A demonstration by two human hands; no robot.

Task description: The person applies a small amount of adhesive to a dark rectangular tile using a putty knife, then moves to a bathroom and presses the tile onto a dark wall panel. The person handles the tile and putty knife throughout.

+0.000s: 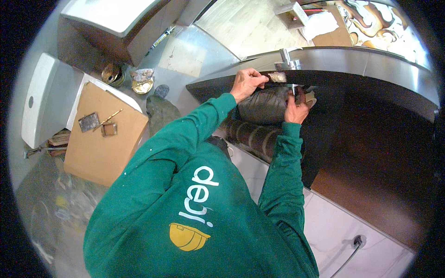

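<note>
Dark desk edge [343,79] runs left-right. One pale piece [278,77] lies along it, just right of the left hand's [245,84] pinched fingers [262,79]; right hand's [297,111] grip: cannot tell.

You get black rim, bent edges. Deep, grainy shadow right of your sweater [143,217]; patterned panel [378,23] beyond sweater washes out.

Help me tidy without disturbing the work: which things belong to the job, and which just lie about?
Likely in the job:
small pale piece by the left hand
dark counter edge near the right hand

Likely lying about:
cardboard
thin golden tool and grey square on it
round tin
</note>
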